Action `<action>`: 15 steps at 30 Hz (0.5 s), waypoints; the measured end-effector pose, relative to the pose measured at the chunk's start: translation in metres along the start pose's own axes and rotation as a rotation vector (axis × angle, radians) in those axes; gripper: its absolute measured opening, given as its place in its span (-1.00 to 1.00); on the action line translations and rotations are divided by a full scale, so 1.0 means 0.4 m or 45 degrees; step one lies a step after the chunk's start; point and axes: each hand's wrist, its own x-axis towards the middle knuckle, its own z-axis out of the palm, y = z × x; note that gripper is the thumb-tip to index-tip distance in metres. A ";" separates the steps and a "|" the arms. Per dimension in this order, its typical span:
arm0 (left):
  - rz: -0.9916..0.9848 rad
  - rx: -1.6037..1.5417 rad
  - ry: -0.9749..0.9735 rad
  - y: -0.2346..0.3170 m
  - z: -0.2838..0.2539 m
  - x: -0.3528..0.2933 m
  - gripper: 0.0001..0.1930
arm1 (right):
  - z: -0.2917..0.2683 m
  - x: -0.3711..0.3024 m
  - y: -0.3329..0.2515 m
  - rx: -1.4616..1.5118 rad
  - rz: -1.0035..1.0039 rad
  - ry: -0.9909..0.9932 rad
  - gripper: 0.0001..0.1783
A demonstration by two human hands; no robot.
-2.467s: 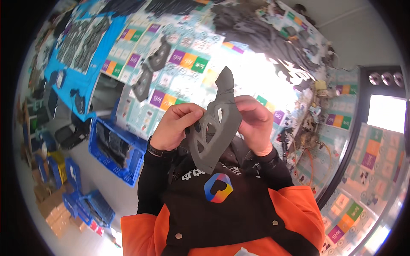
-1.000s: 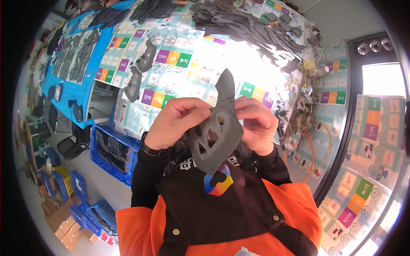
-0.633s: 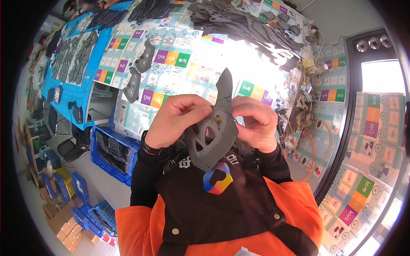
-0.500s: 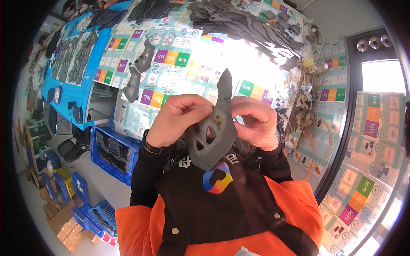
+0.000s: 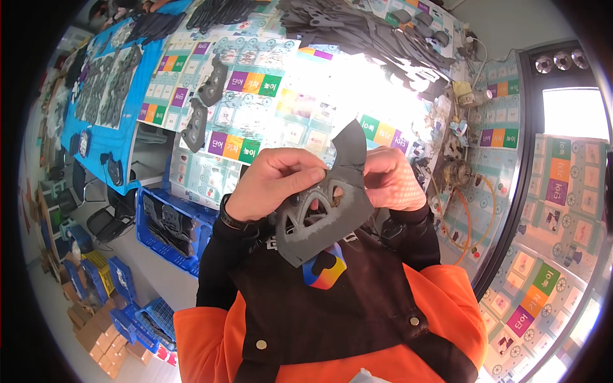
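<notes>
Between my two hands hangs a dark grey, flexible-looking piece (image 5: 348, 220) with triangular cut-outs, a wide lower part and a narrower strip rising at the top. The fingers and thumb of my left hand (image 5: 265, 185) pinch its upper left edge. On the other side, my right hand (image 5: 397, 179) is closed on the upper right edge, its fingertips partly hidden behind the piece. Two similar shaped dark pieces, one (image 5: 214, 83) above the other (image 5: 195, 124), lie on the patterned table (image 5: 262, 108) ahead and to the left.
A large heap of dark flat pieces (image 5: 364, 35) covers the table's far side. Farther left, a blue-covered table (image 5: 112, 150) carries rows of parts. Below it stands a blue crate (image 5: 147, 236) holding dark pieces. Orange hoses (image 5: 469, 223) hang at the right.
The grey piece has turned and tilted, showing more of its cut-out face, and its top strip leans further right. Both hands shifted slightly, still gripping it.
</notes>
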 end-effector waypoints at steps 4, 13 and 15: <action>0.021 -0.009 0.002 0.006 -0.005 0.001 -0.85 | 0.041 0.001 -0.010 -0.232 -0.249 0.220 -0.83; 0.070 -0.089 -0.015 0.007 0.002 0.003 -0.83 | 0.103 0.026 -0.002 -0.798 -0.988 0.603 -0.68; 0.063 -0.161 -0.059 0.011 0.003 0.010 -0.83 | 0.099 0.021 -0.002 -0.883 -1.010 0.627 -0.67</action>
